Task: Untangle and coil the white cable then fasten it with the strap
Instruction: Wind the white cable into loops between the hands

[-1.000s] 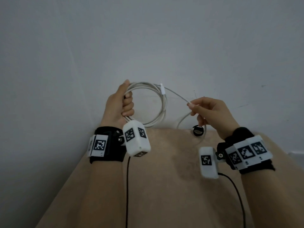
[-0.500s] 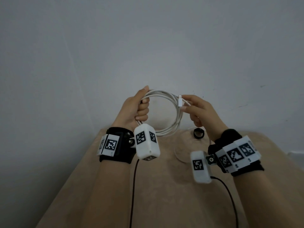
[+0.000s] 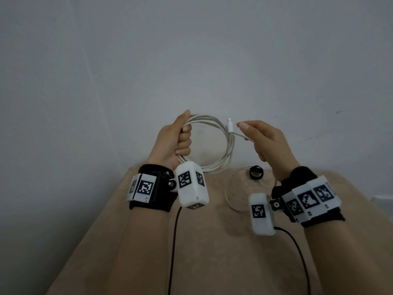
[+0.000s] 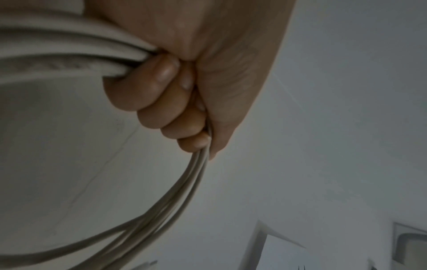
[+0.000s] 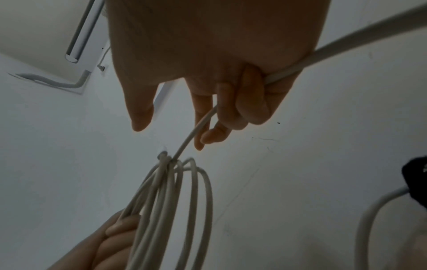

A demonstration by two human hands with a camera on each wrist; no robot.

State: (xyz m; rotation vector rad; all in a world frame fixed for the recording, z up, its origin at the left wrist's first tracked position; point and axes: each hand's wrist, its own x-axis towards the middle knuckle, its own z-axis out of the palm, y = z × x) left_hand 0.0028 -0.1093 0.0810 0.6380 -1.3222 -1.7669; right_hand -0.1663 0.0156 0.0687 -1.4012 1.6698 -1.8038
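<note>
Table: a tan table (image 3: 204, 241) fills the near part of the head view, with both forearms over it.
Loose cable: one slack loop of the white cable (image 3: 228, 194) lies on the tabletop between the wrists; it runs up to the right hand, so this length is not yet wound.
Strap: the black strap (image 3: 256, 172) sits curled in a small ring on the table near the far edge, just beside the right wrist; neither hand touches it.
Left hand: the left hand (image 3: 177, 140) is closed in a fist round one side of the coil, thumb lying along the top; the left wrist view shows the fingers (image 4: 161, 87) curled tight over several strands.
Coil: several turns of cable (image 3: 225, 145) hang in a round loop, held up in the air above the table's far edge; no knots show in it.
Right hand: the right hand (image 3: 268, 143) is raised beside the coil with the cable running through its loosely curled fingers (image 5: 231, 113); thumb and forefinger stand apart, so the hold looks light.
Plug: one white plug (image 3: 230, 125) sticks up at the coil's right side, between coil and right hand.
Done: untangling looks finished and most of the cable is coiled.
Left: by my reading, wind in the slack loop, then pick up the strap and fasten it round the coil.
</note>
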